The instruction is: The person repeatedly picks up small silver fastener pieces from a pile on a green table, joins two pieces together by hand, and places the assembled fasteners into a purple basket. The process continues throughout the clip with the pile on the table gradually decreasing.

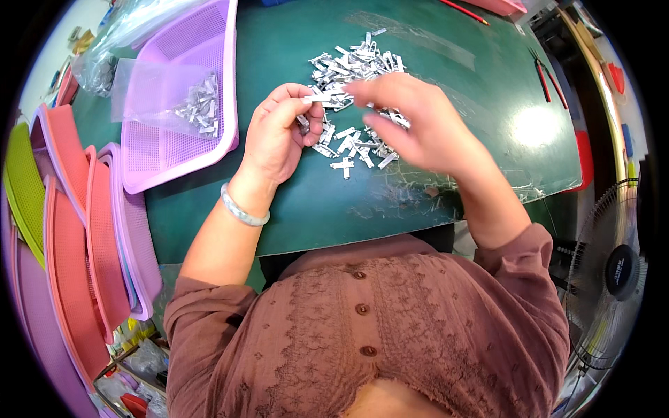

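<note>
Your left hand [279,132] is pinching a slim silvery metal piece [318,98] between thumb and forefinger, its free end pointing toward your right hand [421,118], whose thumb and forefinger are standing apart near it. A loose heap of similar pieces [354,66] is lying around and beyond your hands on the green tabletop [306,219], right of the lilac basket [182,168].

a basket [182,171] sits left of the parts [359,61], pliers [543,79] right.

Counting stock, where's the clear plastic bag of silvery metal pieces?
Head view, left: the bag lies in the purple mesh basket, overhanging its left rim.
</note>
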Motion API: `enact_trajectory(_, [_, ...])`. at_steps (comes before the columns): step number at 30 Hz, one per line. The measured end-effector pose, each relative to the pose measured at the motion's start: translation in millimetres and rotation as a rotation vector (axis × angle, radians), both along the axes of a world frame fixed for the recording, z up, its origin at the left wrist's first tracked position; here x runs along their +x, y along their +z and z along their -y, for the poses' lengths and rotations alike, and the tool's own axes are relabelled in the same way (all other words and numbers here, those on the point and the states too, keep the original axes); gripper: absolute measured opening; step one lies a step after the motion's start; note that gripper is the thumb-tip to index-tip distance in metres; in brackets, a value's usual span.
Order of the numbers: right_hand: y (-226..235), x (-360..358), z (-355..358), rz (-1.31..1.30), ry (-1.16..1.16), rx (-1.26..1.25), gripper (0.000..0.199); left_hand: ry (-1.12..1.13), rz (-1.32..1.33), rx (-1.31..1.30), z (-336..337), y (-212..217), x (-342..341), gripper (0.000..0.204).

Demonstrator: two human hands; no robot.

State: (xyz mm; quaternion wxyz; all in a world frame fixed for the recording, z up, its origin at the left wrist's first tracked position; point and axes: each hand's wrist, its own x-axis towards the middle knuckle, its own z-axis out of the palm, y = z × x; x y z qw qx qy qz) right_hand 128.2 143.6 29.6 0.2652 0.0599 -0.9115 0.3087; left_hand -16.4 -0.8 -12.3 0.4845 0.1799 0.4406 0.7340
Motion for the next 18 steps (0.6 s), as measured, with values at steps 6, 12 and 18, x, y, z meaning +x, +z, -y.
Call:
enact_trajectory(6, [128.9, 60.2, 76.1, 0.209, 0.003, 0.285, 0.027, -0.042, 0.224, 0.155, 1.8, -2.8, -7.7, 0.011])
enact_trajectory(12, [152.6, 86.2, 80.0, 0.076, 0.101, 0.382, 0.027, -0.110, 0.248, 0.148, 1.9, -2.7, -9.0, 0.019])
enact_trajectory(18, [163.3, 100.1, 84.1, 0.079, 0.079, 0.413, 0.027, -0.049, 0.157, 0.077, -0.7, -2.6, -4.0, 0.016])
